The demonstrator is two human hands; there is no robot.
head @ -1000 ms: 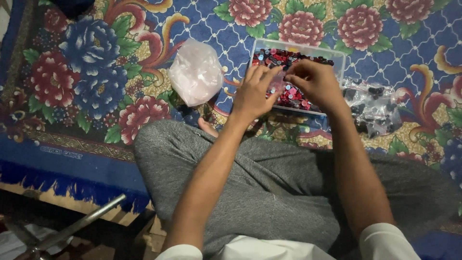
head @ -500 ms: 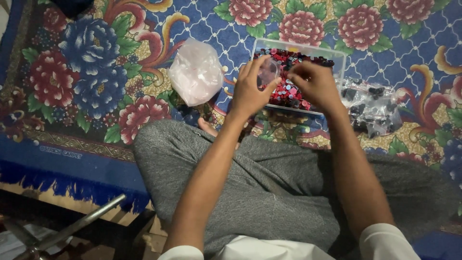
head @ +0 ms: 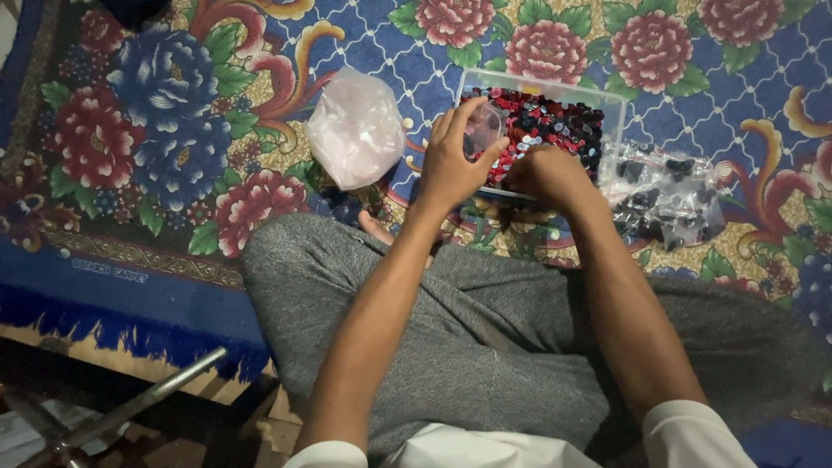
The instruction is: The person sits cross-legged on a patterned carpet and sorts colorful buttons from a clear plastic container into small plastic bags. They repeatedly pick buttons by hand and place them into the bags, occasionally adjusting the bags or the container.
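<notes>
A floral carpet [head: 217, 130] in blue and red is covering the floor where a person is sitting cross-legged. In the upper centre of the frame, the left hand [head: 455, 160] is pinching a small clear plastic bag [head: 484, 130] over a clear tray [head: 607, 95] of red and black small parts. The right hand [head: 546, 173] is curling at the tray's near edge; its grip cannot be told. Judged risk: parts are liable to spill into the patterned pile if the bag is tilting. A pink bag [head: 355, 130] and a clear bag of dark parts [head: 663, 195] are lying beside the tray.

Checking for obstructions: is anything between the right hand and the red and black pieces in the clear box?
Nothing visible does. The right hand rests at the near edge of the clear box, right over the red and black pieces.
</notes>
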